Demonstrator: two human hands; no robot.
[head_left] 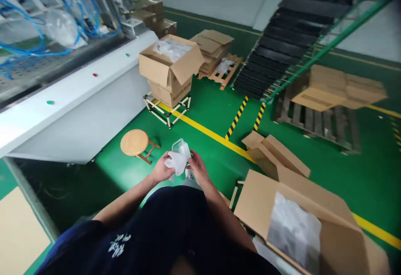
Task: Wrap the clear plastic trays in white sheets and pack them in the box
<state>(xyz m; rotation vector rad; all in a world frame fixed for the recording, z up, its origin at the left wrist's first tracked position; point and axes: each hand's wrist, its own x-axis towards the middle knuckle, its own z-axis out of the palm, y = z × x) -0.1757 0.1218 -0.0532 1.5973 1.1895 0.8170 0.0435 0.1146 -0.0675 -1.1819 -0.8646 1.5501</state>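
Note:
Low in front of my body, my left hand (163,168) is closed on a crumpled white cloth (177,163); whether it is fabric or paper I cannot tell. My right hand (198,167) grips the right side of a small clear plastic container (181,145) with a rectangular rim. The cloth lies against the near side of the container and hides part of it. Some fingertips are hidden behind the two things.
A round wooden stool (134,142) stands ahead to the left, beside a white machine (78,87). An open carton (171,70) rests on a low frame. Another open carton (257,195) is close on my right. A black-slatted conveyor (282,36) slopes up at the right.

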